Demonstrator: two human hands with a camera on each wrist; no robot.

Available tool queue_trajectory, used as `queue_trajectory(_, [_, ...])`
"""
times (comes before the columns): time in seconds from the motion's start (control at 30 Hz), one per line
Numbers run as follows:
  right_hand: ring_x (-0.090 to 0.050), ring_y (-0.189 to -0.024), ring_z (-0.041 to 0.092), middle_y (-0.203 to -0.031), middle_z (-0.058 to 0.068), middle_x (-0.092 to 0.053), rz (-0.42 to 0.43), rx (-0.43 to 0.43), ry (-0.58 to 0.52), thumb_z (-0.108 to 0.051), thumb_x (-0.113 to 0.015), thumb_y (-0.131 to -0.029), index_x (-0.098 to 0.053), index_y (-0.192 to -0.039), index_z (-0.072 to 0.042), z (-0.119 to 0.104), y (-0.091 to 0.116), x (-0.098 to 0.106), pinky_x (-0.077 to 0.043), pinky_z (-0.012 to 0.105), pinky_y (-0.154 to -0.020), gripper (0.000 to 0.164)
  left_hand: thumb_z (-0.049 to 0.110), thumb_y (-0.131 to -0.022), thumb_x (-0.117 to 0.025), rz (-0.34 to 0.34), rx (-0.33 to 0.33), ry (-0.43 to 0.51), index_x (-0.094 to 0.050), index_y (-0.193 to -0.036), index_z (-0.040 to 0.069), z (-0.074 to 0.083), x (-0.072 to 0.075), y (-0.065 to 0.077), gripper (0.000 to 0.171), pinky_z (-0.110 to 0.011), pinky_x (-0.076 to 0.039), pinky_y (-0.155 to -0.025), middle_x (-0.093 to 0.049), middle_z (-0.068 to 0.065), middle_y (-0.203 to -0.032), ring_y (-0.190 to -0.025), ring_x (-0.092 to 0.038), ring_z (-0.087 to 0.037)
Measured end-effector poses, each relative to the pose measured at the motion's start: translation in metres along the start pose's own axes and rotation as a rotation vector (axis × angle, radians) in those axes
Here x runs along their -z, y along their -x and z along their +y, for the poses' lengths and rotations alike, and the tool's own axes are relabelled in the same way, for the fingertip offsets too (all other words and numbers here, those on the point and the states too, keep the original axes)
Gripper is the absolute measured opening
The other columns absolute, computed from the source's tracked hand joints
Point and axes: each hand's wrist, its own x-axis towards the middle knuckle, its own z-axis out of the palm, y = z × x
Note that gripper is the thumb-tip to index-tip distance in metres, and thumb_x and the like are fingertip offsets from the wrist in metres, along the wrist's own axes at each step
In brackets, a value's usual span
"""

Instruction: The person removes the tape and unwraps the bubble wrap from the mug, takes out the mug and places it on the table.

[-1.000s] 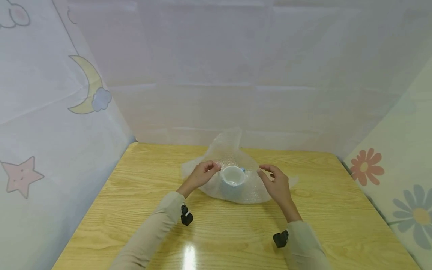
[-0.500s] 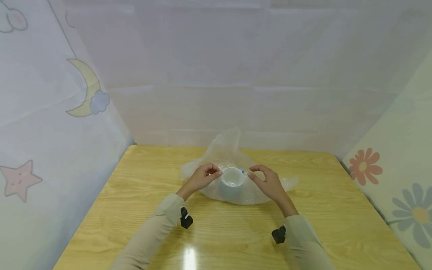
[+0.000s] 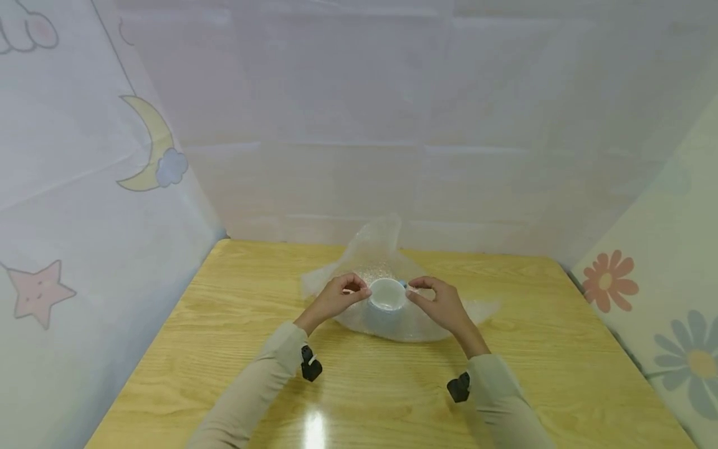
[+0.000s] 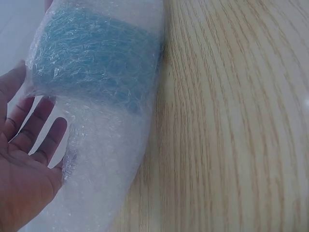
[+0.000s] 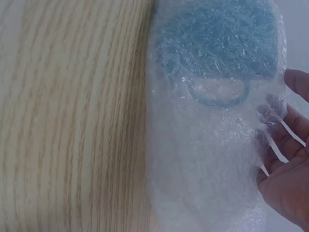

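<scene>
A mug (image 3: 387, 295), light blue outside and white within, stands upright on the table. Bubble wrap (image 3: 417, 326) covers its near side and spreads out around it. Through the wrap in the right wrist view, the mug's handle (image 5: 221, 103) shows faintly. My left hand (image 3: 335, 295) pinches the wrap at the left of the rim, thumb in front and fingers behind. At the right of the rim, my right hand (image 3: 444, 304) pinches the wrap in the same way; some of its fingers (image 5: 277, 140) show through the film.
The wooden table (image 3: 381, 393) reaches to a pale cloth backdrop (image 3: 359, 125) behind. Printed cloth hangs along both sides. A loose flap of wrap (image 3: 378, 234) rises behind the mug. Black wrist cameras (image 3: 310, 363) sit on both sleeves.
My right hand has moved left, from the wrap's right part to beside the mug's rim. My left hand has barely shifted, and the mug stays in place.
</scene>
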Motion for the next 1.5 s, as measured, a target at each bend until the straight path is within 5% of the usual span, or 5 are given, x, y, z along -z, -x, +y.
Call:
queue_trajectory(0.3, [-0.059,-0.108,0.032,-0.111,0.008,-0.067,-0.051,-0.020,0.025,-0.029,-0.065,-0.095,-0.070,-0.110,-0.007,0.004,0.004,-0.001,-0.055,0.045,-0.076,0.027,0.021,-0.092,-0.069,-0.003,0.019,0.036,-0.066,-0.095,0.006,-0.006,-0.001,0.000,0.015,-0.032,-0.051,-0.078,-0.065,0.000,-0.089,-0.088,-0.062,-0.017])
queue_trajectory(0.6, [-0.063,-0.098,0.028,-0.102,0.004,-0.070,0.004,0.015,-0.031,-0.021,-0.069,-0.092,-0.072,-0.103,-0.007,0.003,0.004,-0.003,-0.051,0.052,-0.083,0.017,0.017,-0.091,-0.070,-0.004,0.011,0.040,-0.066,-0.097,0.003,-0.006,-0.001,-0.001,0.015,-0.025,-0.047,-0.065,-0.063,-0.003,-0.085,-0.073,-0.056,-0.013])
queue_trajectory(1.07, [-0.066,-0.084,0.023,-0.087,0.001,-0.072,0.102,0.041,-0.062,-0.014,-0.074,-0.088,-0.074,-0.094,-0.007,0.001,0.007,-0.002,-0.053,0.042,-0.072,0.009,0.015,-0.091,-0.071,-0.026,0.038,0.097,-0.067,-0.097,0.004,-0.001,-0.001,-0.001,0.013,-0.023,-0.037,-0.053,-0.068,-0.001,-0.073,-0.069,-0.063,-0.014])
queue_trajectory(1.5, [-0.066,-0.080,0.022,-0.082,-0.001,-0.071,0.164,0.066,-0.052,-0.014,-0.073,-0.089,-0.073,-0.089,-0.009,0.004,0.011,-0.001,-0.053,0.048,-0.076,0.005,0.014,-0.093,-0.068,-0.026,-0.011,0.128,-0.066,-0.096,0.003,0.003,0.001,0.003,0.011,-0.026,-0.046,-0.060,-0.067,-0.002,-0.075,-0.072,-0.063,-0.016])
